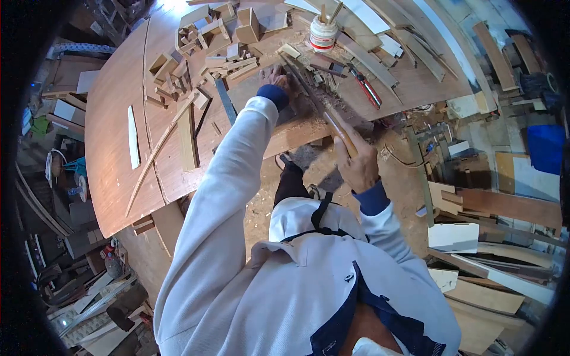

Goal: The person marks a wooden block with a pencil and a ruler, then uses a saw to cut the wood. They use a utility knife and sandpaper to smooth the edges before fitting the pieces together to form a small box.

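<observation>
My right hand [358, 163] is wrapped round the wooden handle of a long, narrow dark tool [310, 92] that looks like a file. Its blade reaches away across the bench edge, past a small pale wood block [290, 50] near its far end. Beside the blade, my left hand [274, 78] presses down with bent fingers over a flat greyish board [242, 90]. Whatever lies under those fingers is hidden. Wood shavings [332, 98] are scattered around the tool.
The brown workbench [113, 172] carries wooden offcuts [234, 59], a long thin strip [154, 154], a white glue tub [322, 34] holding sticks, and a red-handled tool [365, 89]. Boards [504, 204] are piled at the right, and clutter fills the left side.
</observation>
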`<state>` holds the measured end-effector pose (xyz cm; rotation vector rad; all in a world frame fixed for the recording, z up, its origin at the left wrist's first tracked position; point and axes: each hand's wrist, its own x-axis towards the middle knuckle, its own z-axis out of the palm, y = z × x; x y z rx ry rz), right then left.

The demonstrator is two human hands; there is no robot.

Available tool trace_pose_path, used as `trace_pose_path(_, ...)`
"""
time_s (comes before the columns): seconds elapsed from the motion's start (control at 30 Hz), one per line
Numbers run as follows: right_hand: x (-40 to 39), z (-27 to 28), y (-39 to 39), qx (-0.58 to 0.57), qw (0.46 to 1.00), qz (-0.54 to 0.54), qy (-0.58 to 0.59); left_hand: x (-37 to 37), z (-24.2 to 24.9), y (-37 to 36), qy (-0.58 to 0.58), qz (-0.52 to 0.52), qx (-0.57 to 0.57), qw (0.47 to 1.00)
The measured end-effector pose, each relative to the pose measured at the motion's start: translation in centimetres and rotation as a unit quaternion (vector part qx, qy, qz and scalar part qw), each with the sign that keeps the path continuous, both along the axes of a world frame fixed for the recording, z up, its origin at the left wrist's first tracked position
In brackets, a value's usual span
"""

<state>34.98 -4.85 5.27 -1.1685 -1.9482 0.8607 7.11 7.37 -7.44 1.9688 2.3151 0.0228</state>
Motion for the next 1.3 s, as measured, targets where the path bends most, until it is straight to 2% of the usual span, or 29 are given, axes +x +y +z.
trace_pose_path(0.07,0.4,0.1,-0.2,-0.024,1.000,0.006,0.007,0.9,0.6,-0.7,0.003,0.002,-0.024,1.000)
trace_pose_path(0.1,1.9,-0.7,-1.4,0.033,0.999,-0.001,0.011,1.0,1.8,-0.6,0.009,0.015,-0.040,0.999)
trace_pose_path(0.13,2.8,0.6,-2.5,-0.034,0.999,-0.009,0.012,0.7,2.0,-0.3,0.010,0.018,-0.036,0.999)
trace_pose_path(0.23,4.2,1.1,-4.4,-0.014,0.999,-0.030,0.030,0.6,1.3,-0.2,-0.011,0.006,-0.049,0.999)
trace_pose_path(0.33,3.4,1.7,-3.6,-0.069,0.997,-0.038,0.001,0.6,1.3,-0.4,-0.011,0.002,-0.035,0.999)
trace_pose_path(0.4,1.0,1.0,-0.8,-0.024,0.999,-0.010,0.023,0.7,1.1,-1.0,-0.016,-0.008,-0.022,1.000)
trace_pose_path(0.47,-1.5,-2.6,2.6,0.081,0.997,0.015,-0.003,0.5,1.2,-1.1,-0.014,-0.014,-0.001,1.000)
trace_pose_path(0.5,-1.7,-2.8,3.0,0.082,0.996,0.015,0.000,0.5,1.3,-0.8,-0.020,0.002,-0.002,1.000)
trace_pose_path(0.67,1.1,-1.1,-0.3,-0.043,0.999,0.001,0.015,1.0,1.9,-1.3,-0.019,0.020,-0.002,1.000)
trace_pose_path(0.77,4.0,-0.1,-2.8,0.010,1.000,-0.002,0.023,1.0,2.7,-1.3,0.018,0.001,-0.033,0.999)
trace_pose_path(0.83,4.4,0.2,-3.3,-0.004,0.999,-0.010,0.035,0.9,1.7,-1.3,-0.040,-0.002,0.025,0.999)
trace_pose_path(0.87,3.7,-0.1,-2.4,-0.003,0.999,-0.009,0.034,0.6,1.4,-0.9,-0.041,-0.002,0.025,0.999)
trace_pose_path(0.93,1.0,-0.3,0.6,-0.073,0.997,0.010,-0.003,0.7,1.8,-0.7,-0.027,-0.006,-0.045,0.999)
trace_pose_path(1.03,-0.8,-2.5,3.0,-0.019,0.999,0.010,-0.023,0.0,0.6,0.0,-0.033,0.003,-0.039,0.999)
trace_pose_path(1.1,1.0,-2.5,1.0,-0.025,0.999,0.020,-0.010,0.4,-2.1,-0.4,-0.009,0.001,-0.008,1.000)
trace_pose_path(1.13,1.6,-2.3,0.7,-0.017,0.999,0.036,0.013,-0.2,-1.8,0.2,0.026,0.005,0.038,0.999)
trace_pose_path(1.23,4.4,-1.6,-2.7,-0.005,1.000,-0.005,0.022,0.0,-0.6,-0.4,0.028,-0.018,0.020,0.999)
trace_pose_path(1.3,3.9,-0.6,-2.8,-0.048,0.999,-0.017,0.002,-0.1,-0.8,-0.5,0.019,-0.015,0.021,0.999)
